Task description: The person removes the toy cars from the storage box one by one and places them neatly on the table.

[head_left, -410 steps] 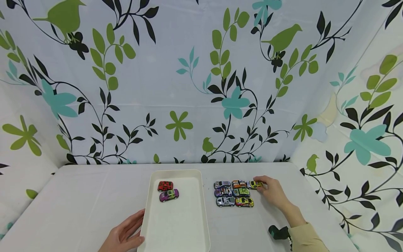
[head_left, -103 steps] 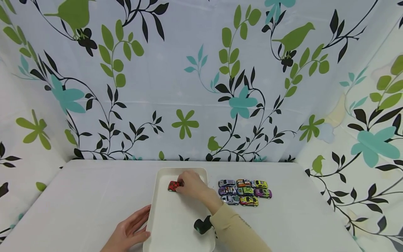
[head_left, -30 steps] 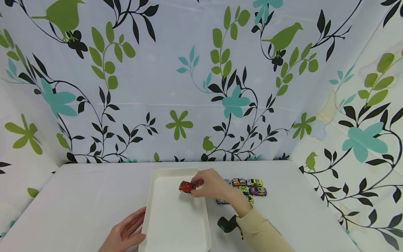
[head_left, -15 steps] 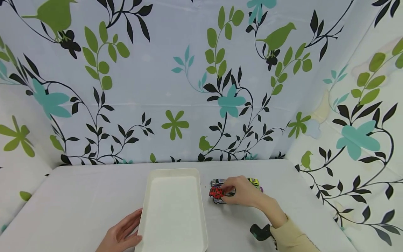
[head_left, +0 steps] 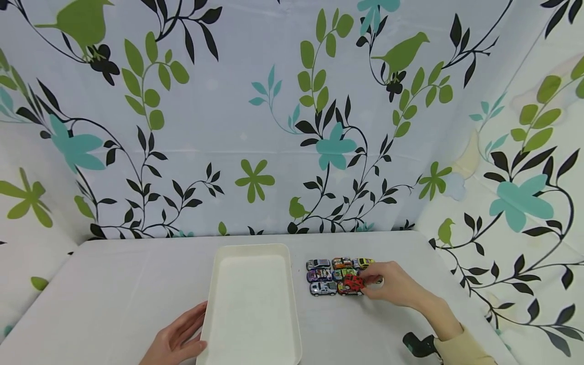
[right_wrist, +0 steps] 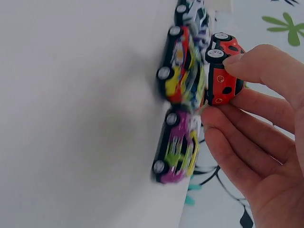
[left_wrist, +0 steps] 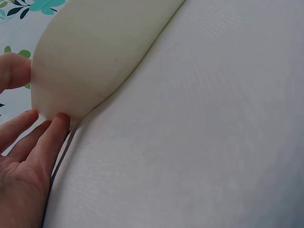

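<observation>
My right hand [head_left: 394,285] pinches a red toy car with black spots [right_wrist: 229,83] between thumb and fingers. It holds the car over the front right of a block of toy cars, overlapping a yellow-and-red one [right_wrist: 176,69]. A purple-and-green toy car [right_wrist: 175,147] stands beside that one in the right wrist view; the hand hides it in the head view. My left hand [head_left: 175,334] touches the left outer wall of a cream tray [head_left: 251,304], its fingertips [left_wrist: 61,118] against the side. Nothing lies in the tray.
Other toy cars stand in close rows right of the tray, among them a silver one [head_left: 323,288] and a purple one [head_left: 319,275]. A black wrist camera [head_left: 417,345] hangs by the right sleeve. Patterned cloth [head_left: 205,126] rises behind the white table [head_left: 114,294].
The right hand lifted the red car out of the tray and carried it right, over the toy cars. Earlier the purple-and-green car also went from tray to rows. The left hand stays at the tray.
</observation>
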`<state>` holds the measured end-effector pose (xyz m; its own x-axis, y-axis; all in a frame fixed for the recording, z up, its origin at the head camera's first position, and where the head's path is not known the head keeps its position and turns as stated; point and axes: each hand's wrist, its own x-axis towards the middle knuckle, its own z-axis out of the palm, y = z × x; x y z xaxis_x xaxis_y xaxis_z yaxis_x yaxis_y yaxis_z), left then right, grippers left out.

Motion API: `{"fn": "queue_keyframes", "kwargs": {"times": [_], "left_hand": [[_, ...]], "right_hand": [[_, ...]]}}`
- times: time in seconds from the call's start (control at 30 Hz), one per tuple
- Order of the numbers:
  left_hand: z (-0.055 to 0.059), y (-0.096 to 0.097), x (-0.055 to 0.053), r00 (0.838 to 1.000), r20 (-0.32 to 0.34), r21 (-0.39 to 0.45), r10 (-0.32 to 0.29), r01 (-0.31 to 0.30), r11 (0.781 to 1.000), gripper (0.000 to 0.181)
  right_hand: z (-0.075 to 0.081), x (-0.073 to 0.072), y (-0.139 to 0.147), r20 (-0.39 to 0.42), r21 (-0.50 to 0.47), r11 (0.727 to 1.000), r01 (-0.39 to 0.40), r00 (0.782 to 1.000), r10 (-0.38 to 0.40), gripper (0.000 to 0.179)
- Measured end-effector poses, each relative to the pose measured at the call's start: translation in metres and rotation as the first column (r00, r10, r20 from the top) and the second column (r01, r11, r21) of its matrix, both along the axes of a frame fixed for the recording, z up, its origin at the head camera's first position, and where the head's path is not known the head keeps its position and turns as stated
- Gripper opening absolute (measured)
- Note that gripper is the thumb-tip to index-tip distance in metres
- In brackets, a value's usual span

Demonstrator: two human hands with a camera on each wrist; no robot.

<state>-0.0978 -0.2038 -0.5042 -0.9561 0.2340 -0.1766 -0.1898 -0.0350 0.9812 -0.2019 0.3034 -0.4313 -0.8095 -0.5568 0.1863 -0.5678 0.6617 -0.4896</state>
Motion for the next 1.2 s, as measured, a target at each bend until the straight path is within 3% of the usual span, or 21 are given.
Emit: {"fn": "queue_keyframes", "kwargs": {"times": [0.27, 0.63, 0.77, 0.93, 1.2], "left_hand": [[-0.002, 0.001, 0.001, 1.0, 0.001, -0.008, 0.017, -0.017, 1.0, 0.077], [-0.004, 0.001, 0.004, 1.0, -0.005, 0.015, -0.016, 0.016, 1.0, 0.077], [-0.005, 0.001, 0.005, 1.0, -0.022, 0.013, -0.02, 0.02, 1.0, 0.077], [-0.005, 0.003, 0.005, 1.0, -0.016, 0.012, -0.012, 0.013, 1.0, 0.077], [-0.003, 0.003, 0.005, 0.999, -0.035, 0.024, -0.037, 0.038, 0.999, 0.078]], "right_hand": [[-0.002, 0.001, 0.032, -0.029, 0.02, 1.0, 0.002, 1.0, -0.001, 0.02], [-0.011, -0.004, 0.051, 0.058, 0.05, 0.999, -0.016, 0.998, 0.013, 0.021], [-0.015, -0.004, 0.053, 0.054, 0.062, 0.997, -0.044, 0.998, 0.04, 0.02], [-0.016, -0.003, 0.053, 0.013, 0.125, 0.991, -0.046, 0.999, 0.045, 0.022], [-0.021, 0.001, 0.051, -0.119, 0.201, 0.98, -0.001, 0.993, 0.025, 0.025]]}}
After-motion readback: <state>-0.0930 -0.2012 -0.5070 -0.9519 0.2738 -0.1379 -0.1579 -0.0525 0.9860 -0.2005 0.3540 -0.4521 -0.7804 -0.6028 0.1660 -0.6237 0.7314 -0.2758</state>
